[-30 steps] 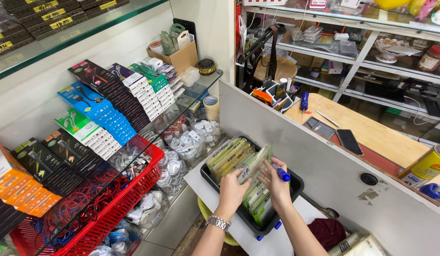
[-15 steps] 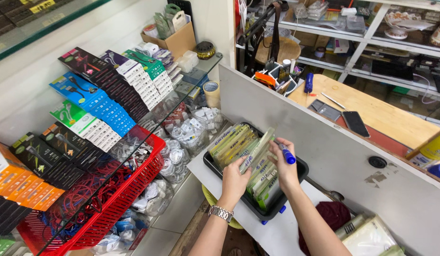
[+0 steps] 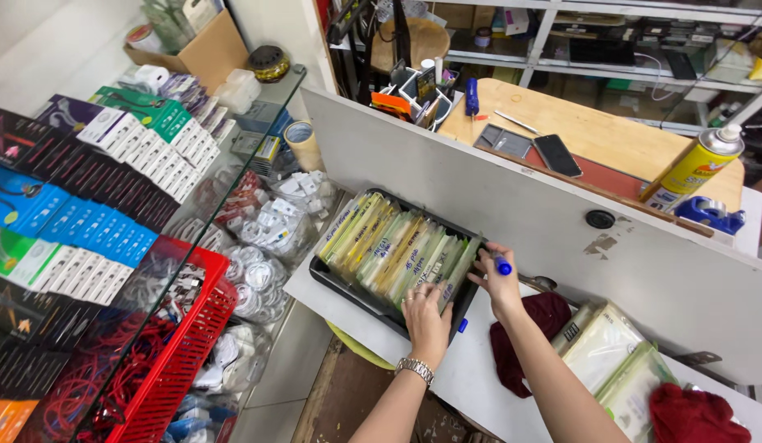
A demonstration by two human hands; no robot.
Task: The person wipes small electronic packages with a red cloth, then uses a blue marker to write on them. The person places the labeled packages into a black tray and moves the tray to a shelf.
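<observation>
A black tray [image 3: 340,287] stands on a white counter and holds several yellow-green clear packets [image 3: 381,246] set on edge in rows. My left hand [image 3: 426,316], with a metal watch on the wrist, rests on the tray's near right corner and touches the packets there. My right hand [image 3: 500,283] is at the tray's right end; it holds a blue marker [image 3: 502,266] and its fingers press against the last packet.
A white partition wall [image 3: 520,205] rises behind the tray. Loose packets [image 3: 619,361] and dark red cloths [image 3: 524,328] lie to the right. A glass shelf with boxed goods [image 3: 110,189] and a red basket [image 3: 176,361] are to the left. A spray can [image 3: 697,164] stands beyond the partition.
The packets that both hands held raised above the tray now sit down in it, and both hands have dropped to the tray's right end. The camera has moved closer.
</observation>
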